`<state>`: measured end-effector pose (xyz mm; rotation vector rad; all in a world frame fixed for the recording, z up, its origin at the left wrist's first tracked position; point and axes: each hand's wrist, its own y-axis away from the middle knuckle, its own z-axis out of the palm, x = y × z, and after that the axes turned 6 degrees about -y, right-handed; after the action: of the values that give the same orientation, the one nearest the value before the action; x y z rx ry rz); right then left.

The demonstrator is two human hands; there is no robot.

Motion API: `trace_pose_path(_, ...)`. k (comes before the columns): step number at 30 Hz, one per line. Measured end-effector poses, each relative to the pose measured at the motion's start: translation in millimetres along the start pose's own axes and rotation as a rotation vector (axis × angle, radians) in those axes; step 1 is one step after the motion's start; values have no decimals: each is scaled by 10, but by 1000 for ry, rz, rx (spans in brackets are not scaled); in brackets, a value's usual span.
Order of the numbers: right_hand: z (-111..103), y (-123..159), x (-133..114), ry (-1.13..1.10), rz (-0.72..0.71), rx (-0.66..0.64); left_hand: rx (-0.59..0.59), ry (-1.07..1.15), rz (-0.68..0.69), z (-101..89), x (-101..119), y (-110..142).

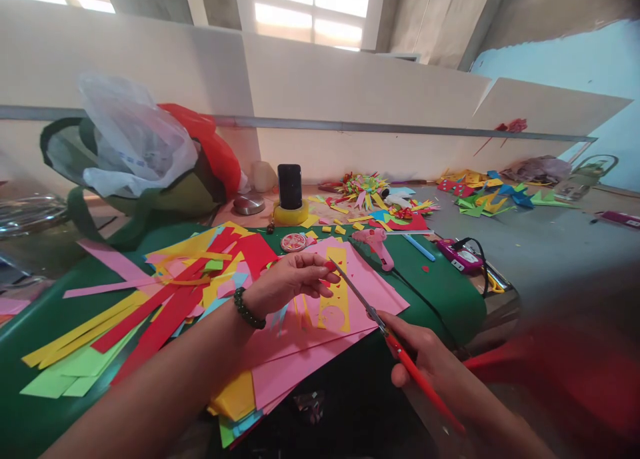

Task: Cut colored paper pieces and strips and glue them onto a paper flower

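Observation:
My left hand, with a dark bead bracelet on the wrist, is closed in a pinch on a small red paper piece above the pink sheets. My right hand grips red-handled scissors; the blades point up-left and their tip meets the red piece at my left fingertips. A yellow strip with cut-out shapes lies on the pink sheets just under the blades.
Red, yellow, green and pink paper strips cover the green mat at left. A pink glue gun, a tape roll bearing a black phone, a purple device, paper scraps and a bag with plastic lie beyond.

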<state>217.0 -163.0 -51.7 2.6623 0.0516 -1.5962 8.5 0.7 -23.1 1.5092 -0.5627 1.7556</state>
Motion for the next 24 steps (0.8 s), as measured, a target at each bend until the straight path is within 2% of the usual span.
trace_pose_path(7,27,-4,44,-15,-24,36,3,5,-11,-3,-14,-4)
trace_pose_path(13,41,4,40,-34,27,51,-10,-2,-11,-22,-38,-16)
trace_pose_path(19,27,16,-10,-24,51,-12,-16,-4,-9,-29,-40,-19)
trace_pose_path(24,12,-11,62,32,-22,46,-17,-8,-12,-32,-48,-21)
